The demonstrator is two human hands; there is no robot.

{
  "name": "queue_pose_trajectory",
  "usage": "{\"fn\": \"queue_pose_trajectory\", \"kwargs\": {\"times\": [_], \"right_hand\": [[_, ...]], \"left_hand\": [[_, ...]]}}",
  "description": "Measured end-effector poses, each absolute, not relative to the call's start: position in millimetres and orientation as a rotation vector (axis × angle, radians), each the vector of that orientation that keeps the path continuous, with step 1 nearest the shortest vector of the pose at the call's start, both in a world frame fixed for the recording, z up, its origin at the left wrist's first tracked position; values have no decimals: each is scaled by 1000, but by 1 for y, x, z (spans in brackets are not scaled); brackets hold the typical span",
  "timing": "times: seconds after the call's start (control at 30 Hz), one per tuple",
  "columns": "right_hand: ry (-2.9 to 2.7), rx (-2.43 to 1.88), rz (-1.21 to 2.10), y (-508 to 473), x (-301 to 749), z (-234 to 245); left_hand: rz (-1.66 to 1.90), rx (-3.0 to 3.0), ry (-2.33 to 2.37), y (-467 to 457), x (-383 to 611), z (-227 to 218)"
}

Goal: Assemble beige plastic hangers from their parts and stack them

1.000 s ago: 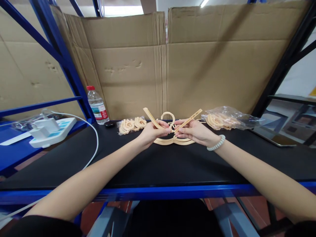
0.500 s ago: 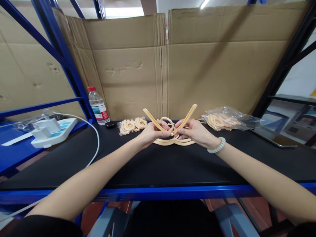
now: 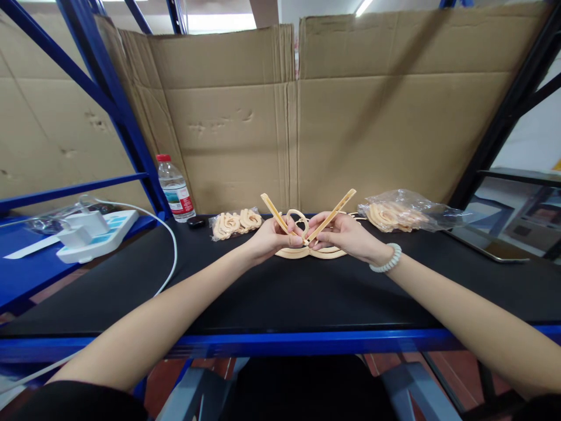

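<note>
My left hand (image 3: 272, 238) pinches a pale beige strip (image 3: 273, 207) close to its lower end; the strip leans up to the left. Between the fingers of my right hand (image 3: 344, 235) is a second beige strip (image 3: 336, 209), which leans up to the right. The lower ends of both strips meet between my fingertips, forming a V; whether they are joined I cannot tell. Behind and below my hands, curved beige pieces (image 3: 294, 253) lie on the black tabletop (image 3: 302, 298), partly hidden by my fingers.
A clear bag of beige pieces (image 3: 236, 223) lies left, a larger one (image 3: 397, 211) right. Farther left stand a water bottle (image 3: 176, 190), a small black object (image 3: 196, 222) and a white power strip (image 3: 99, 235) with a cable. A flat dark device (image 3: 486, 242) lies right. Cardboard (image 3: 228, 123) walls the back.
Both strips have turned slightly in my fingers, so their grooved inner faces show more, and they have shifted a little to the right. My hands keep the same pinch.
</note>
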State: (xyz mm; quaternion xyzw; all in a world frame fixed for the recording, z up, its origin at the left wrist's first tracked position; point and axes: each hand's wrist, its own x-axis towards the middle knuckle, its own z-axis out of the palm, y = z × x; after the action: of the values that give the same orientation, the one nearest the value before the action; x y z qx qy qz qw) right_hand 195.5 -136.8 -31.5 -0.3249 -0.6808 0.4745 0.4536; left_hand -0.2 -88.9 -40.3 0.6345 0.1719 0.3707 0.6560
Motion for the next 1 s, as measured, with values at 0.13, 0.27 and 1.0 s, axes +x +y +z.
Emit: {"fn": "queue_pose_trajectory", "kwargs": {"times": [0.13, 0.27, 1.0], "right_hand": [[-1658, -798, 1182, -137, 195, -33], [-1635, -796, 1163, -138, 192, -33], [-1322, -803, 1012, -139, 179, -47]], "left_hand": [[825, 1419, 389, -86, -1, -41], [860, 1443, 384, -87, -1, -42], [1162, 1320, 510, -97, 11, -48]]}}
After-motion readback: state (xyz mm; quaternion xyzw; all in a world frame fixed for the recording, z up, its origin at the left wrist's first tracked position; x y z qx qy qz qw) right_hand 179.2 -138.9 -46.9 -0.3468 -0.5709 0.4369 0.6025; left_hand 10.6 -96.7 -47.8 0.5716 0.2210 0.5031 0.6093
